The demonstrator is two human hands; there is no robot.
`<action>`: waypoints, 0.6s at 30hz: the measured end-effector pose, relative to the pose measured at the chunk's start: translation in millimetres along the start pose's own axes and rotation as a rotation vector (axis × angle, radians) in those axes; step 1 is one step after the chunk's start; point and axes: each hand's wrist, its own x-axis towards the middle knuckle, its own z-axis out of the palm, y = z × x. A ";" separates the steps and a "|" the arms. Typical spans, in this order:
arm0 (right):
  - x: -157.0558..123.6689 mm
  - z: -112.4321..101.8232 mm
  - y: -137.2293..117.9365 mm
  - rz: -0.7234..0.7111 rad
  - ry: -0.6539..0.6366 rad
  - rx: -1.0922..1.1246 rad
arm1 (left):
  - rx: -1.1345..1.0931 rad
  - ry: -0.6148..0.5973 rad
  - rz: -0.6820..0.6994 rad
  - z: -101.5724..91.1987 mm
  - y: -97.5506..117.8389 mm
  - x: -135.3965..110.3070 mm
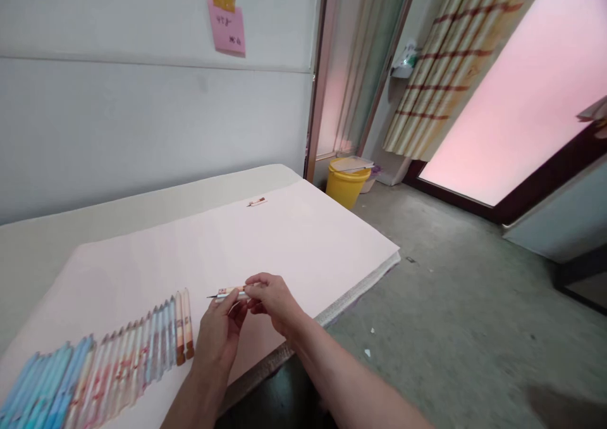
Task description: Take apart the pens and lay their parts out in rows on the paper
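Both my hands meet over the pink sheet around a slim pen [232,290] with a thin dark tip pointing left and a pale, patterned body. My left hand [217,337] pinches it from below near its middle. At the pen's other end, the fingers of my right hand [275,302] are closed. Whether more than one piece is in my fingers I cannot tell. Just left of my left hand, two cream-and-brown pens [184,328] end a long row of slim pens [123,359], with pinkish, pale and blue ones beside them.
Pink sheeting [303,226] covers much of the table, whose edge drops to a grey floor [441,302] on the right. Farther back lies a small pen with a brown piece [257,202]. A yellow bin [346,185] stands past the corner. A pink note [227,27] hangs on the wall.
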 end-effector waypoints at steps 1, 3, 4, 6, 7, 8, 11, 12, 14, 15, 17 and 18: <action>1.3 1.4 2.6 -0.010 0.009 0.026 | -0.006 -0.004 0.000 -0.4 -1.1 0.6; 3.5 3.6 6.8 -0.026 0.032 0.064 | -0.013 -0.001 -0.003 -1.0 -2.9 1.9; 4.3 4.2 8.4 -0.030 0.038 0.080 | -0.010 0.007 -0.007 -1.2 -3.5 2.6; 5.1 5.0 10.2 -0.036 0.042 0.110 | 0.003 0.026 -0.019 -1.2 -3.7 3.8; 5.2 5.2 10.6 -0.037 0.039 0.122 | 0.008 0.031 -0.026 -1.1 -3.3 4.3; 5.2 5.5 10.7 -0.038 0.035 0.130 | 0.011 0.032 -0.034 -1.0 -2.8 4.7; 5.4 6.2 10.1 -0.038 0.032 0.145 | 0.015 0.024 -0.053 -0.6 -0.6 5.5; 5.7 6.3 9.6 -0.042 0.035 0.146 | 0.020 0.019 -0.059 -0.5 0.0 5.9; 6.4 6.2 8.6 -0.049 0.038 0.147 | 0.030 0.014 -0.063 -0.6 1.1 6.5; 6.7 6.1 8.1 -0.052 0.039 0.148 | 0.031 0.014 -0.065 -0.7 1.5 6.8; 7.6 5.7 7.3 -0.054 0.038 0.153 | 0.033 0.023 -0.071 -0.6 2.4 7.0; 8.2 5.5 7.1 -0.051 0.037 0.154 | 0.038 0.026 -0.075 -0.4 3.0 6.8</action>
